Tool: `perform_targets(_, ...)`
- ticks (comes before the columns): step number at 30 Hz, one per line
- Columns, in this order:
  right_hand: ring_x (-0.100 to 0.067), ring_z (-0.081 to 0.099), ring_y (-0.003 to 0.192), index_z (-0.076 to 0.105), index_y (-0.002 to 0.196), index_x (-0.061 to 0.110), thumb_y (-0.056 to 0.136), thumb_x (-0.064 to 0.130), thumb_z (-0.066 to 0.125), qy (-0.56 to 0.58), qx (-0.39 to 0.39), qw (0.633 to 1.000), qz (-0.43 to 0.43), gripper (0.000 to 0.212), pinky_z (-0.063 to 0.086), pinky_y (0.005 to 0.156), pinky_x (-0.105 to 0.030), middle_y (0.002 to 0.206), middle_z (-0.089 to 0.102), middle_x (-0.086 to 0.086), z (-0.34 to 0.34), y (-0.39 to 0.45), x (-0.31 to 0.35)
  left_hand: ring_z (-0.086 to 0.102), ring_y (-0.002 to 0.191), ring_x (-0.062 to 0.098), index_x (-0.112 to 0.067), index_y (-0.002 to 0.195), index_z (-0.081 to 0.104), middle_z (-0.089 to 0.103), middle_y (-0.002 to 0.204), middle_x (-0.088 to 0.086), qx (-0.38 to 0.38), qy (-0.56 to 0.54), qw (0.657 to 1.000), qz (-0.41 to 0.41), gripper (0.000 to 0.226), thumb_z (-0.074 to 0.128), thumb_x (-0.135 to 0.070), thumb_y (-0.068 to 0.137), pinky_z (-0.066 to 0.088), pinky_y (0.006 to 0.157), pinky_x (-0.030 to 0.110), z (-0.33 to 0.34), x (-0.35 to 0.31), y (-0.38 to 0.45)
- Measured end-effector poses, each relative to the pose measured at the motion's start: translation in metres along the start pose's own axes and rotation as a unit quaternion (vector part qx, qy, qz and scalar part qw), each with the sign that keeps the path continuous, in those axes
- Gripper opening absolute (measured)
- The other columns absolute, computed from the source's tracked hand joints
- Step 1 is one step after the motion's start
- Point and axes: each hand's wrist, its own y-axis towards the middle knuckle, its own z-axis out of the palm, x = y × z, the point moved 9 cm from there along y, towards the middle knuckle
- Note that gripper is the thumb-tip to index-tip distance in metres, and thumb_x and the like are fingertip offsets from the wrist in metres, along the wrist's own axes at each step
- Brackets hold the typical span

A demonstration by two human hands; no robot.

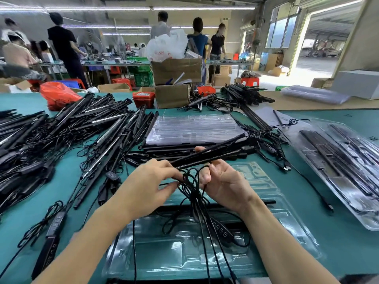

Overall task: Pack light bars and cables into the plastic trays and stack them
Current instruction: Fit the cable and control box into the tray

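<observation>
Pinching a cable (189,181), the left hand (147,185) works its loops while the right hand (223,183) grips bars (207,154) over an open tray (287,228). Packed trays (348,177) lie right; heaps of loose bars (61,132) remain left.

This is a factory packing floor: beyond the fingers (172,173) black light bars (67,128) lie heaped on a green table (307,201), with cartons (176,70), crates (143,77), workers (65,48) at benches and strip lights (98,8).
</observation>
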Motion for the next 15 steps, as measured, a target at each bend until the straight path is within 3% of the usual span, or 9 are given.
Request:
perform_targets(3,-0.019,0.054,0.078,0.058,0.138,0.015,0.092,0.021,0.069,-0.046,-0.007,0.999,0.025,0.048,0.042,0.082,-0.033,0.074,0.065,-0.003,0.001,0.0,-0.007,0.059,0.098,0.001,-0.027,0.11,0.073,0.065,0.1,-0.021,-0.096,-0.041,0.995,0.003,0.02,0.069,-0.018,0.093,0.051,0.09,0.036,-0.016,-0.004,0.0)
perform_targets(5,-0.022,0.052,0.081,0.069,0.116,0.004,0.09,0.026,0.072,-0.073,0.015,0.996,0.041,0.034,0.041,0.084,-0.035,0.076,0.065,-0.005,0.004,0.0,-0.01,0.064,0.094,0.004,-0.03,0.107,0.068,0.067,0.098,-0.019,-0.117,-0.064,0.991,0.002,0.018,0.068,-0.021,0.092,0.055,0.084,0.041,-0.02,-0.002,-0.001)
perform_targets(7,-0.024,0.053,0.084,0.058,0.105,-0.022,0.089,0.029,0.074,-0.086,0.023,0.994,0.061,0.056,0.04,0.087,-0.038,0.078,0.066,-0.005,0.004,0.0,-0.013,0.065,0.087,0.01,-0.036,0.102,0.057,0.068,0.091,-0.016,-0.101,-0.056,0.993,-0.008,0.017,0.068,-0.028,0.092,0.056,0.077,0.045,-0.017,0.0,-0.001)
perform_targets(8,-0.024,0.054,0.085,0.045,0.115,-0.03,0.09,0.028,0.072,-0.083,0.022,0.994,0.063,0.068,0.04,0.09,-0.038,0.078,0.067,-0.004,0.005,0.0,-0.014,0.065,0.085,0.012,-0.036,0.101,0.052,0.067,0.088,-0.014,-0.09,-0.04,0.995,-0.013,0.018,0.068,-0.031,0.092,0.055,0.076,0.045,-0.014,0.0,-0.001)
perform_targets(9,-0.023,0.056,0.086,0.036,0.13,-0.027,0.092,0.025,0.07,-0.074,0.02,0.996,0.052,0.073,0.041,0.091,-0.037,0.078,0.067,-0.003,0.006,0.0,-0.012,0.065,0.084,0.013,-0.036,0.1,0.05,0.067,0.088,-0.014,-0.077,-0.022,0.997,-0.014,0.02,0.068,-0.031,0.092,0.055,0.075,0.045,-0.011,0.0,-0.001)
perform_targets(11,-0.021,0.058,0.082,0.041,0.146,0.0,0.093,0.02,0.068,-0.034,0.016,0.999,0.017,0.062,0.045,0.088,-0.036,0.078,0.066,-0.004,0.008,-0.001,-0.005,0.063,0.088,0.009,-0.039,0.103,0.053,0.067,0.093,-0.016,-0.044,-0.002,0.999,-0.008,0.023,0.069,-0.027,0.092,0.054,0.078,0.043,-0.003,-0.001,-0.001)
perform_targets(13,-0.02,0.06,0.078,0.05,0.142,0.015,0.092,0.018,0.07,-0.003,0.004,1.0,-0.012,0.054,0.047,0.086,-0.035,0.078,0.065,-0.004,0.003,-0.001,0.001,0.061,0.099,0.003,-0.044,0.103,0.061,0.068,0.102,-0.019,-0.002,-0.028,1.0,-0.011,0.024,0.07,-0.024,0.093,0.052,0.09,0.037,0.003,0.0,0.0)
perform_targets(15,-0.019,0.061,0.075,0.053,0.139,0.018,0.091,0.02,0.072,0.006,-0.007,1.0,-0.022,0.052,0.048,0.084,-0.034,0.078,0.065,-0.003,-0.001,0.0,0.004,0.058,0.106,-0.004,-0.053,0.101,0.062,0.067,0.106,-0.025,0.023,-0.061,0.998,-0.018,0.03,0.069,-0.025,0.093,0.047,0.097,0.027,0.002,0.003,0.001)
